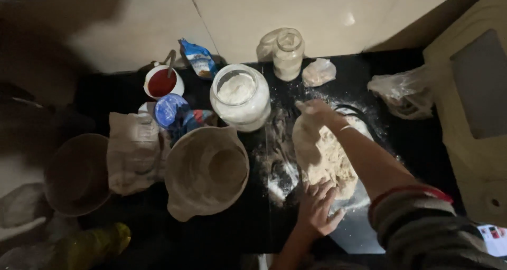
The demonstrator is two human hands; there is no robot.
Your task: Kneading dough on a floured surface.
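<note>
- dough (323,155): pale, rough lump, stretched long, lying on the black table (422,143) right of centre, on a floured patch.
- left hand (317,206): flat on the near end of the dough, palm down, fingers (312,192) spread wide, gripping nothing.
- right hand (312,109): reaches over the far end of the dough, fingers curled down onto it; arm crosses above the lump, grey sleeve with a red cuff at the lower right.
- loose flour (280,177): scattered white on the table left of the dough and around its far end.
- big glass jar (240,96): open top, white flour inside, stands just left of the right hand.
- smaller glass jar (288,53): behind it near the wall, pale contents, lid state hard to tell.
- small clear bag (319,72): knotted, pale contents, beside the smaller jar.
- crumpled plastic bag (404,93): far right of the table, well apart from the dough.
- tan bowl (206,172): empty, left of the dough, near but not touching.
- cloth (134,151): beige, folded, left of that bowl.
- 2nd bowl (76,172): darker, partly under the cloth, at the left edge.
- red-and-white cup (162,82): utensil handle sticking out, at the back left.
- blue packets (198,58): 1 leans by the wall, another lies between cup and big jar.
- yellow-green bottle (92,246): lower left, dim and blurred.
</note>
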